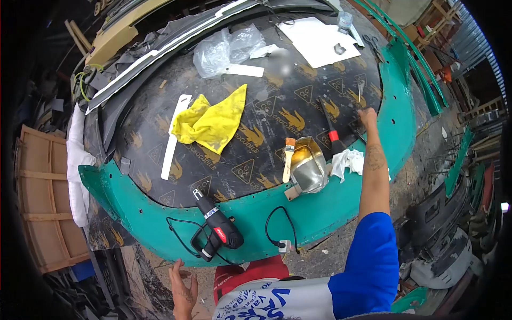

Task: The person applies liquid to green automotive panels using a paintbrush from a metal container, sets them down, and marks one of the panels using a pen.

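Observation:
My right hand [367, 116] reaches over the right side of the black table sheet [256, 128], its fingers closed round a thin metal tool [361, 94] whose exact kind I cannot make out. Low at the left, my left hand [183, 281] hangs beside the green curved panel [320, 213] with its fingers apart and nothing in it. A black and red heat gun [217, 226] lies on the panel, nearest to that hand. Left of my right forearm are a red and black-handled tool [336, 140], a crumpled white cloth [349, 162], a cut-open metal can [309, 169] and a brush [288, 160].
A yellow cloth [213, 120] overlaps a white strip [176, 138]. Clear plastic bags [226, 48] and white sheets [314, 42] lie at the back. A cable with a plug [285, 246] crosses the panel's front. Bumper parts [442, 256] are piled at the right.

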The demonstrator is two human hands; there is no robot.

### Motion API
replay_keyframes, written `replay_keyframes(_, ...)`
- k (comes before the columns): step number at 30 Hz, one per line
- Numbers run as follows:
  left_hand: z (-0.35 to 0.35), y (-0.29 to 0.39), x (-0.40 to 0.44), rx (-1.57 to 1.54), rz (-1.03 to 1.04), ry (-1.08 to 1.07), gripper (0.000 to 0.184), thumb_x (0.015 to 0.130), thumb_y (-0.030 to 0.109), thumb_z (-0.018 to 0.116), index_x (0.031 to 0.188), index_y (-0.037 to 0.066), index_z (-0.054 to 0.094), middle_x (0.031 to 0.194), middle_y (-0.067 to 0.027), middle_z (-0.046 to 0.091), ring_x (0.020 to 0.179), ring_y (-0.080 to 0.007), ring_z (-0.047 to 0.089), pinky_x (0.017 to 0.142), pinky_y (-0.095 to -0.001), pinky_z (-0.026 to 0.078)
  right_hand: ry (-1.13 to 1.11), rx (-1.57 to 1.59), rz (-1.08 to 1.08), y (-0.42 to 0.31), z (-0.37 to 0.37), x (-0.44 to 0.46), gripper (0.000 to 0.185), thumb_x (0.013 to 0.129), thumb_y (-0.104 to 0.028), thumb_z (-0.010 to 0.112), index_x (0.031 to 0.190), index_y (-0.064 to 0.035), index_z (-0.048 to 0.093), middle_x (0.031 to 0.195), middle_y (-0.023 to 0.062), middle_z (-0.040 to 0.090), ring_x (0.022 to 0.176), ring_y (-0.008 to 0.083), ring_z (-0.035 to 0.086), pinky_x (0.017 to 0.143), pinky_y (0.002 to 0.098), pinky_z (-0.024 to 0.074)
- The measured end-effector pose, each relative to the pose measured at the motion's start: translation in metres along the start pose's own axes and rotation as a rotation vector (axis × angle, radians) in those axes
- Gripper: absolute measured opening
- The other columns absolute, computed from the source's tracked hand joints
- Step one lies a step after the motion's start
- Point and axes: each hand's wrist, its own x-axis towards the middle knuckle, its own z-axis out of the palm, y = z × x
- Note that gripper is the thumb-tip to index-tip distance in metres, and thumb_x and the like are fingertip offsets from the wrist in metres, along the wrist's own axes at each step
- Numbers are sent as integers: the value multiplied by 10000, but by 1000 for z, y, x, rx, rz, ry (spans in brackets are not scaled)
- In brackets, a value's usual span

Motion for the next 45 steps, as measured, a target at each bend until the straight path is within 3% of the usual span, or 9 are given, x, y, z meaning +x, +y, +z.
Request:
replay_keyframes(3, -2, -1, 1, -12, 86, -33, 664, 801, -70, 610, 1405, 4, 343, 1195, -197, 490, 837, -260, 587, 770, -373, 485, -158, 578, 70, 19, -29, 1, 241, 805, -213, 722, 859, 14, 664, 769, 95, 650, 676, 93, 595, 607, 242, 484)
replay_keyframes(6, -7, 4, 4, -8, 108, -47, 635, 803, -62, 617, 1384, 6, 372, 1203, -207, 491, 818, -259, 596, 760, -370, 492, -9, 1022, 1, 12, -90, -49, 193, 867, -142, 655, 951, 31, 662, 802, 60, 649, 679, 111, 587, 593, 267, 479)
replay_keyframes(12, -20, 11, 14, -18, 278, -87, 540, 809, -57, 631, 1320, 21, 471, 1074, -173, 579, 766, -270, 620, 706, -378, 500, 18, 945, -197, -41, -229, -239, 217, 908, -151, 648, 1012, 39, 659, 819, 31, 626, 724, 112, 578, 693, 276, 475)
replay_keyframes(17, -28, 13, 17, -74, 472, 30, 443, 809, -13, 673, 1237, 39, 571, 861, -114, 651, 771, -271, 636, 696, -382, 508, -705, 857, -339, -117, -253, -407, 164, 874, -123, 650, 979, -3, 689, 880, 28, 674, 790, 96, 599, 709, 270, 495)
replay_keyframes(22, -62, -31, 7, -4, 598, -5, 478, 812, 145, 736, 1265, 124, 586, 806, -63, 634, 709, -240, 633, 612, -350, 509, -1545, 953, -360, -234, -180, -555, 175, 896, -92, 657, 1040, -4, 702, 867, 21, 682, 780, 81, 596, 705, 238, 488)
replay_keyframes(29, -119, -181, -38, 54, 571, 77, 244, 771, 150, 728, 1005, 106, 677, 772, -67, 576, 701, -277, 617, 605, -382, 508, -1768, 709, -700, -388, -121, -707, 264, 901, -198, 687, 1091, -14, 691, 808, 26, 655, 725, 74, 575, 649, 230, 479)
replay_keyframes(33, -174, -269, -52, 49, 438, 201, 158, 792, 88, 713, 943, 60, 677, 805, -89, 627, 702, -274, 644, 611, -361, 518, -1742, 944, -596, -456, -95, -772, 426, 925, -338, 671, 1220, -36, 616, 901, 42, 655, 721, 92, 580, 633, 244, 481)
replay_keyframes(37, -246, -322, -36, -70, 251, 451, 71, 870, 13, 655, 940, 5, 666, 827, -113, 666, 678, -215, 663, 603, -296, 511, -1074, 1003, -780, -506, -33, -766, 397, 898, -352, 692, 1120, -25, 648, 913, 58, 666, 724, 131, 585, 643, 295, 493)
replay_keyframes(45, -351, -347, 89, -328, 322, 624, 175, 973, 115, 561, 944, -45, 627, 802, -60, 626, 699, -102, 552, 632, -246, 444, -493, 1020, -609, -615, 121, -655, 272, 868, -241, 690, 941, 18, 647, 867, 143, 656, 742, 246, 614, 694, 367, 494)
